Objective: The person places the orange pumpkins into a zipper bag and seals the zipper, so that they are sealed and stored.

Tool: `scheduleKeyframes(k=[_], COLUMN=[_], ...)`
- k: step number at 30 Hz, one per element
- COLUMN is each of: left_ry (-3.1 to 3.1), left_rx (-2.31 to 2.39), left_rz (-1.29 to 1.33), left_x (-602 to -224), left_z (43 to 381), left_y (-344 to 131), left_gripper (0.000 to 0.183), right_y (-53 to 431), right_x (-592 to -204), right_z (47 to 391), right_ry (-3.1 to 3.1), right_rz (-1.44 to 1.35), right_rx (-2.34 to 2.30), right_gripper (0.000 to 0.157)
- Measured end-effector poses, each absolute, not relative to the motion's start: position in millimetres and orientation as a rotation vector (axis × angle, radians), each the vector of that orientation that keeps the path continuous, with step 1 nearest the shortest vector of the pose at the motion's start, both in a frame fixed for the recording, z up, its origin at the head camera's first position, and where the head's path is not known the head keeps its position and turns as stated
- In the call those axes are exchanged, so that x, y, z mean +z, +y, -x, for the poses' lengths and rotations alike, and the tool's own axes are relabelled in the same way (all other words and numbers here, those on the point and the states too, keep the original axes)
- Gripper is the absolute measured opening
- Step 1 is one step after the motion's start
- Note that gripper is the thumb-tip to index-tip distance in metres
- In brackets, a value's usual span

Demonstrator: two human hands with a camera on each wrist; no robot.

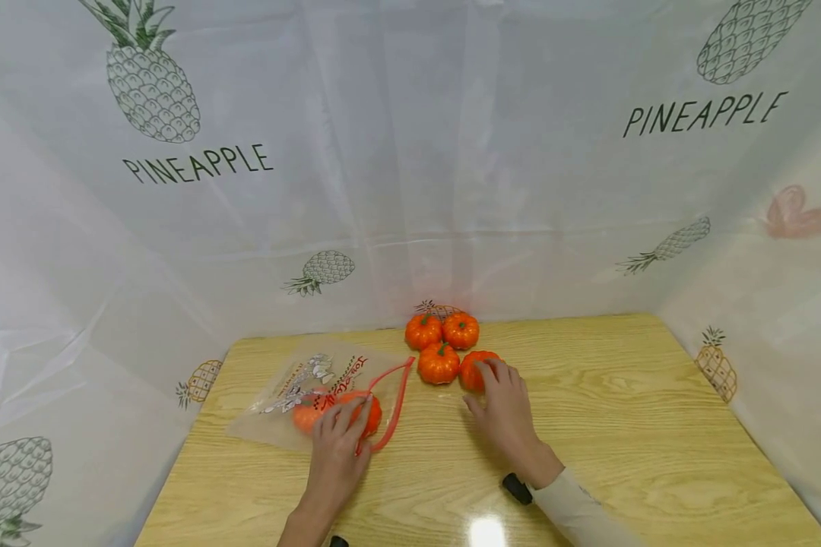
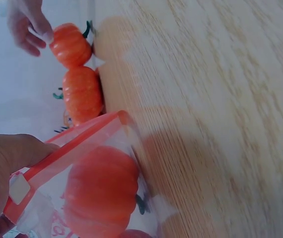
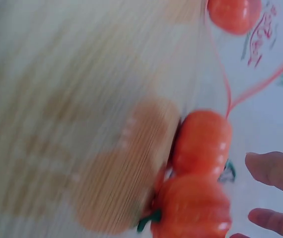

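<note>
My left hand [image 1: 337,460] pinches the red-edged mouth of a clear printed zip bag [image 1: 280,384], thumb on the red strip [image 2: 77,148] in the left wrist view. Inside the bag lie small orange pumpkins, one near the mouth [image 2: 102,191] and another [image 1: 306,416] deeper in. My right hand [image 1: 509,414] is at a loose pumpkin [image 1: 474,370], its fingers spread and loosely bent over the far side. In the right wrist view, thumb and fingers stand apart from that pumpkin [image 3: 191,208], whose green stem points sideways. Left of it sits another pumpkin [image 1: 439,364].
Two more pumpkins, one on the left [image 1: 423,333] and one on the right [image 1: 461,331], sit behind these, close to the white pineapple-print curtain [image 1: 410,152]. The wooden table [image 1: 629,425] ends at this curtain at the back and sides.
</note>
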State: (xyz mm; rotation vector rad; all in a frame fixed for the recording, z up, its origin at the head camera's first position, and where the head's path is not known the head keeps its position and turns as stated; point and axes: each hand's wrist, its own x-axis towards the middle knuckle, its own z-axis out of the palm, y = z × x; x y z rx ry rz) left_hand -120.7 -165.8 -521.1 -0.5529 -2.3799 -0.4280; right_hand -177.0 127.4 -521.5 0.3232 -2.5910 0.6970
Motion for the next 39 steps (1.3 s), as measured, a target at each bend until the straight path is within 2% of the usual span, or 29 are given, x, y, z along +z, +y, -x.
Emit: scheduleKeyframes(k=[12,22,39], left_ry=[-2.386,-2.387,-2.381], left_rx=[-0.451,-0.449,-0.449], left_rz=[0.543,0.538,0.538], left_x=[-522,-523,-522], left_z=[121,121,122], left_y=[-166,-168,-169], left_gripper=[0.069,0.072,0.069], right_y=[153,156,158], right_x=[-524,-528,-517], right_z=[193,201,184], right_ry=[-2.668,-2.73,-2.739], right_rz=[-0.229,-0.211,-0.2], right_rx=[0.713,0.72,0.817], right_gripper=[0.073,0.071,0.071])
